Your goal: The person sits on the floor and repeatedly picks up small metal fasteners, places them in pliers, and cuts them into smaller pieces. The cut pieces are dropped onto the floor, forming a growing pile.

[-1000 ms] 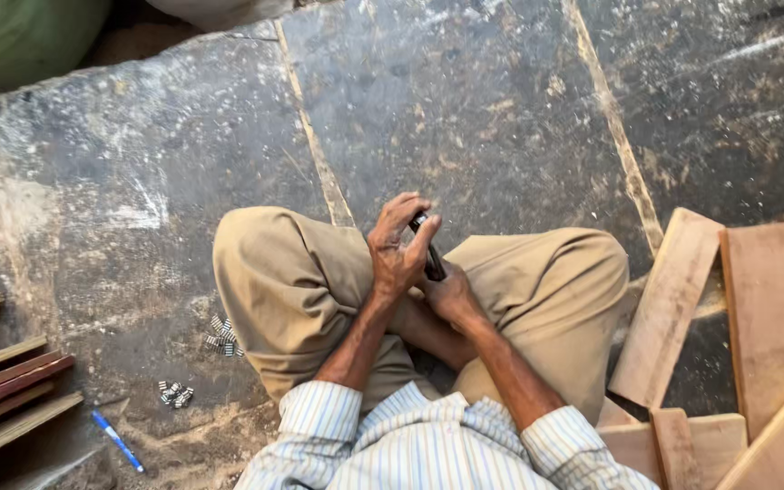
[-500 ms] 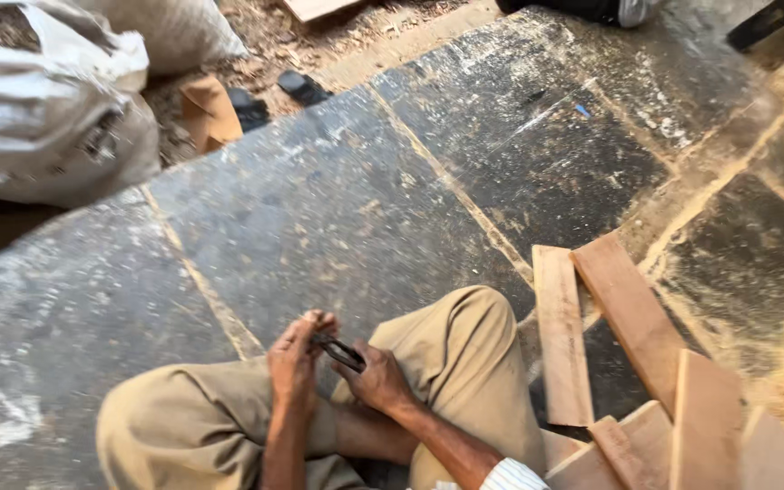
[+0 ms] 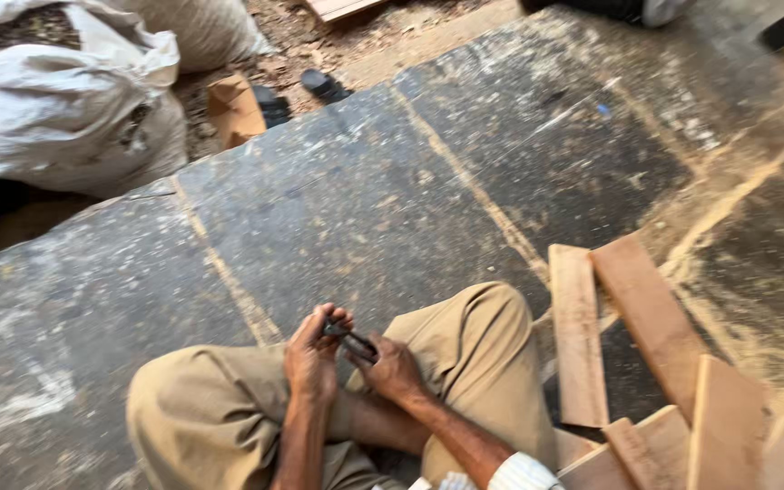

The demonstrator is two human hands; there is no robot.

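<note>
Sacks: two pale, bulging sacks sit at the far left edge of the stone floor, one large (image 3: pixel 65 109) and one behind it (image 3: pixel 197 32); their mouths are slumped, and you cannot tell what fills them.
Box: a small brown cardboard box (image 3: pixel 233 109) stands just beside the large sack, tilted; its contents do not show.
Tool: you hold a small dark tool (image 3: pixel 351 342) between both hands, above your crossed legs in tan trousers (image 3: pixel 474 363). It looks slim, blackish and metallic; finer detail is too small to tell.
Tool axis: its long axis runs from upper left to lower right in the view, one end at your left fingertips, the other tucked into your right palm.
Left hand: your left hand (image 3: pixel 312 358) has its fingers curled together, pinching the upper end of the tool.
Right hand: your right hand (image 3: pixel 394 370) is closed around the lower end.
Boards: several reddish wooden boards (image 3: pixel 646 313) lie fanned on the floor (image 3: pixel 365 200) to your right, near your knee, overlapping at their near ends.
Sawdust: pale sawdust (image 3: pixel 773 336) is strewn beyond the boards.
</note>
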